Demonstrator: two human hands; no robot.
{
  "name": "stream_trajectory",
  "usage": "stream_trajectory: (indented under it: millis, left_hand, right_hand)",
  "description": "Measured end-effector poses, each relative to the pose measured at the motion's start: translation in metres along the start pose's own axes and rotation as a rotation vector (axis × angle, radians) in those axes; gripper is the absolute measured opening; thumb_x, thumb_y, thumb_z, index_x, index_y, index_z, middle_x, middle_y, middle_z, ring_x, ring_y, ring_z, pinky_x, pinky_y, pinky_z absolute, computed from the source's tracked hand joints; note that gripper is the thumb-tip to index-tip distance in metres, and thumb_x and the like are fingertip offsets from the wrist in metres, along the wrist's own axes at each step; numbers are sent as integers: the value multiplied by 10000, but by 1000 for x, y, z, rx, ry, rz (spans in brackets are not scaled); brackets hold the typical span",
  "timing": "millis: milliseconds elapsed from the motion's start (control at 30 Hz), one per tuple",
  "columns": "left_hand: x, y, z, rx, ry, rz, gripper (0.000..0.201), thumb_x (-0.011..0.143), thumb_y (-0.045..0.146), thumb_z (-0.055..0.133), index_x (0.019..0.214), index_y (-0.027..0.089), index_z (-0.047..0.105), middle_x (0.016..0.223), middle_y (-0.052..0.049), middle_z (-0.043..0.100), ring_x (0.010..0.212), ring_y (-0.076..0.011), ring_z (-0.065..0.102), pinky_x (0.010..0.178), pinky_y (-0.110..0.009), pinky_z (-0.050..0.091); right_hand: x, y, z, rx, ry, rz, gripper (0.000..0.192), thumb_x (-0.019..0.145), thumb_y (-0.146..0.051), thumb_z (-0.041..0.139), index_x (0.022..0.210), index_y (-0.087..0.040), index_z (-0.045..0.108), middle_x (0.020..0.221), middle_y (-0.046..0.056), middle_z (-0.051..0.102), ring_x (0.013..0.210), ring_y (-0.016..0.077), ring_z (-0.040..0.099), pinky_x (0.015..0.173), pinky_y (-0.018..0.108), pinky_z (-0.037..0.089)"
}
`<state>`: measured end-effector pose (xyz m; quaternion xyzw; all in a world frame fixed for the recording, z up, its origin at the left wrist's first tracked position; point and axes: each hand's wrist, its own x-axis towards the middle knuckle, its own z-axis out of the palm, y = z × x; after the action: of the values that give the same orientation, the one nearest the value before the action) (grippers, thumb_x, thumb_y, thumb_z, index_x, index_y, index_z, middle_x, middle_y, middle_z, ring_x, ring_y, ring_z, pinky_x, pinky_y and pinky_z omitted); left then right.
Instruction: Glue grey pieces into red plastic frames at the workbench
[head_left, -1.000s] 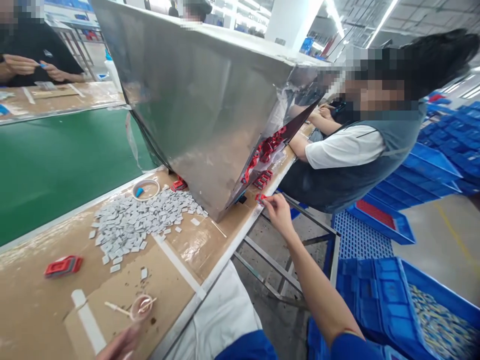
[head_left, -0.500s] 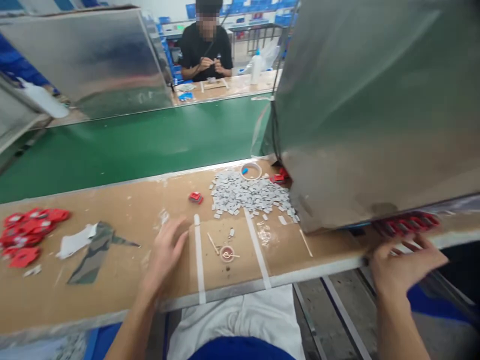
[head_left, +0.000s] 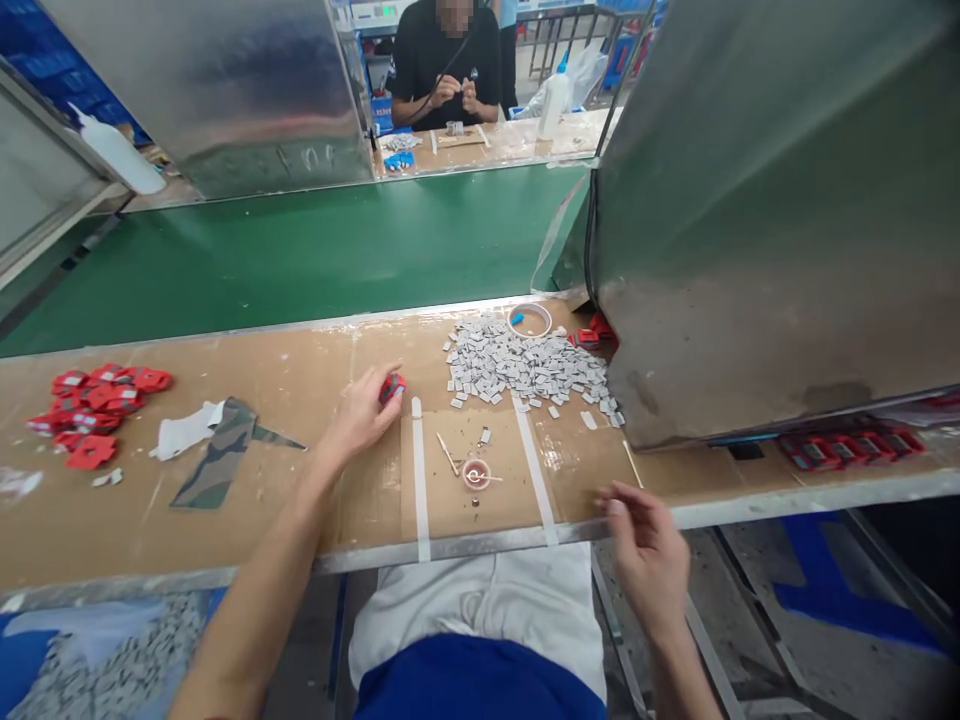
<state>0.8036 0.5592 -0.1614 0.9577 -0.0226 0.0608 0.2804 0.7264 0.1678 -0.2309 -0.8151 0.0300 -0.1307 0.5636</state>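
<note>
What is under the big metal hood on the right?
Under the metal hood, a row of red parts shows along its lower front edge, and a few more red parts at its left corner. Anything deeper inside is covered by its wall.

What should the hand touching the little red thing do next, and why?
Probably close the fingers on the red piece and lift it toward the marked work patch. The left hand already touches it, but the grasp isn't clearly shut. The right hand hovers empty near the table edge, close to the small glue cup and stick.
</note>
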Motion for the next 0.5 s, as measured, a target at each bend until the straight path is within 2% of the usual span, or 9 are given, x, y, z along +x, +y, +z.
stream_trajectory:
  millis: [100,200,300,400,500]
  left_hand:
    - [-60,16,6,-433,91,-131,392,966,337,602,1324,181,570,1149,-107,727,925,-194,716,885,-351,594]
    - [-107,35,26,-828,62,-240,328,968,386,636,1214,171,612,1115,-136,781,786,-172,731,769,-320,620]
    - [-131,49,49,-963,43,-304,398,943,388,696,1266,161,646,1128,-156,806,917,-218,777,837,-342,635]
    - [-137,57,63,-896,61,-310,417,938,349,702,1316,175,672,1173,-138,803,1063,-243,776,934,-356,622]
    - [-135,58,66,-785,46,-259,427,933,312,704,1340,188,663,1147,-117,802,987,-222,782,887,-337,626]
  right_hand:
    - [1,-21,37,71,-362,-74,300,993,-396,653,1224,-205,672,970,97,768,802,206,739,715,333,626]
    - [9,-41,66,97,-508,-128,335,987,-365,669,1274,-194,667,913,68,747,701,175,679,658,304,597]
    - [18,-54,78,68,-538,-184,203,1016,-336,635,1131,-207,742,904,72,752,713,179,669,642,300,557]
    - [23,-60,80,85,-492,-239,177,1028,-299,620,994,-225,778,927,77,768,799,195,703,675,304,548]
    - [24,-60,85,132,-377,-249,144,1003,-296,661,943,-227,773,898,72,764,820,202,714,724,326,567]
